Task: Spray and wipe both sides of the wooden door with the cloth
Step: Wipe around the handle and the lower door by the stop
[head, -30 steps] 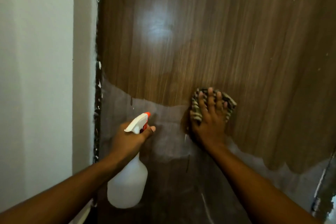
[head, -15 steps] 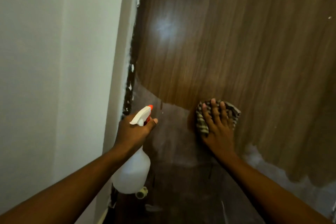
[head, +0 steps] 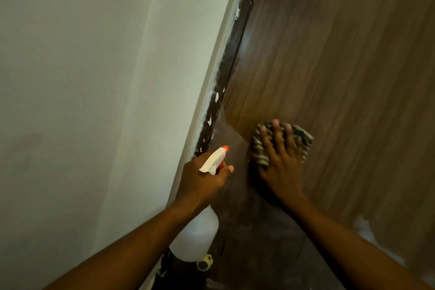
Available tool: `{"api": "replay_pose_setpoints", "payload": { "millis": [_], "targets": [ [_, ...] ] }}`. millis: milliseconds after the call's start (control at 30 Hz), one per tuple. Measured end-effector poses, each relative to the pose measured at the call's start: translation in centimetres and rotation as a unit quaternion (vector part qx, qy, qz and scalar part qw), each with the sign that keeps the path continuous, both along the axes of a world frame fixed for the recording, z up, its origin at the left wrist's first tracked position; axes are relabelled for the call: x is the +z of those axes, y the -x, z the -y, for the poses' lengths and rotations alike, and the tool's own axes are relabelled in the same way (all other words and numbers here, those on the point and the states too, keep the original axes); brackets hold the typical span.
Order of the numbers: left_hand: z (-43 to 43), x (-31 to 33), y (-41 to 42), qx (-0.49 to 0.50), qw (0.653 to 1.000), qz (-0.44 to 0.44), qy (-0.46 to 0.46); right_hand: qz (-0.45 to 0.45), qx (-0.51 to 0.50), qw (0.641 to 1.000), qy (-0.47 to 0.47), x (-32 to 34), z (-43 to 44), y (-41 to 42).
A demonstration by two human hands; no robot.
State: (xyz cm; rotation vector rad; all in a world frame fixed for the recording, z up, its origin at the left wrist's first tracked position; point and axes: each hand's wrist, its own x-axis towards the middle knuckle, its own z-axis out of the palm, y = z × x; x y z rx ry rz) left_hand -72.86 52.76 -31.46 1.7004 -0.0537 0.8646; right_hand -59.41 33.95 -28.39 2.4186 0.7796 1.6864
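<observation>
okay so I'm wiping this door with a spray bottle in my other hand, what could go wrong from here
The cloth is bunched small under your right hand, so bare fingertips may smear the door. The bottle nozzle in your left hand points toward the door edge, so a stray squeeze could wet the flaking frame and wall.

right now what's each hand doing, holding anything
Left hand: closed around the neck of the spray bottle.
Right hand: open, fingers spread, pressing the striped cloth flat on the wooden door.
</observation>
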Motion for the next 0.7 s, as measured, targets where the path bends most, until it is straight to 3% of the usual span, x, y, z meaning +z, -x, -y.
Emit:
{"api": "replay_pose_setpoints", "payload": {
  "millis": [67,133,267,333,433,500,600,700],
  "targets": [
    [-0.6,0.0,-0.3,-0.009,1.0,0.008,0.004,-0.003,0.003,0.999,0.033,0.3,-4.8,-0.4],
    [-1.2,-0.2,-0.4,-0.014,1.0,0.022,-0.004,0.021,0.018,0.991,0.131,-2.0,-5.6,-1.1],
    [-2.3,-0.9,-0.3,-0.014,1.0,0.023,-0.011,0.058,0.044,0.935,0.348,-4.0,-0.8,-1.0],
    [-2.6,-1.1,-0.2,-0.008,1.0,0.019,-0.008,0.063,0.033,0.95,0.305,-1.7,-0.2,-0.9],
    [-3.6,-1.1,0.0,0.005,1.0,0.022,-0.003,0.052,0.009,0.995,0.088,2.7,-4.5,-0.5],
    [-4.1,-1.3,-0.1,0.01,1.0,0.026,-0.009,0.03,0.006,0.999,0.015,3.9,-9.0,-0.3],
    [-4.5,-1.6,-0.2,0.01,0.999,0.034,-0.015,0.034,0.02,0.994,0.1,1.9,-11.7,-0.7],
    [-4.2,-2.1,-0.1,0.01,1.0,0.02,-0.021,0.037,0.045,0.971,0.231,-4.7,-9.3,-1.6]
  ]
}}
